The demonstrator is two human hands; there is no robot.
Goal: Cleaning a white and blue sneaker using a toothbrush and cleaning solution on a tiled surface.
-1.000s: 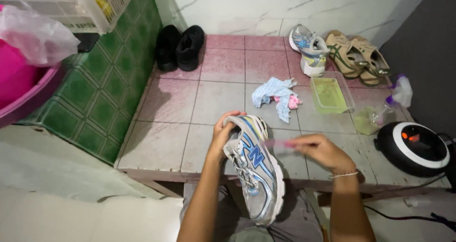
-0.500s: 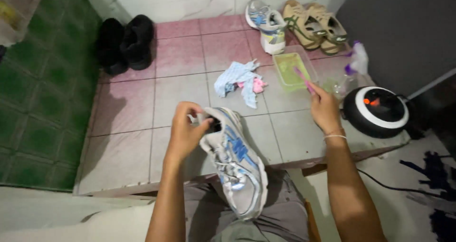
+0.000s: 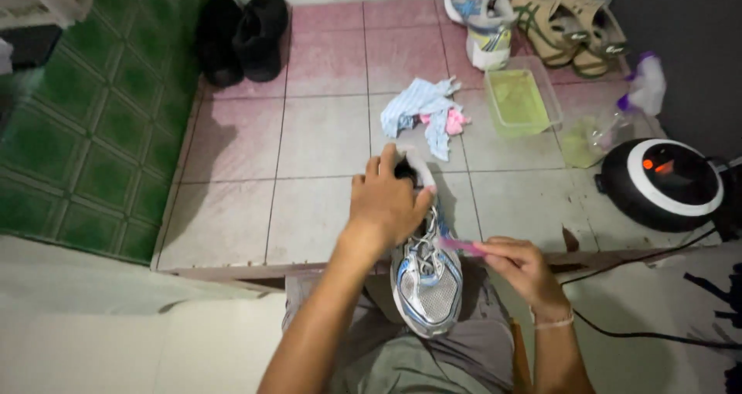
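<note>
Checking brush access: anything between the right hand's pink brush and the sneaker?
Nothing visible. The right hand holds the pink brush with its tip at the sneaker laces; the left hand grips the heel end, clear of the brush.

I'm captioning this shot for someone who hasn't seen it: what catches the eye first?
At centre, the left hand grips the heel of a white and blue sneaker resting on the person's lap, while the right hand holds a pink brush at its side. Behind them a blue and pink cloth lies on the pink tiled floor.

We can't see the sneaker's [image 3: 427, 274] heel under the left hand [image 3: 384, 204]; top edge crops the sandals [image 3: 572, 23].
</note>
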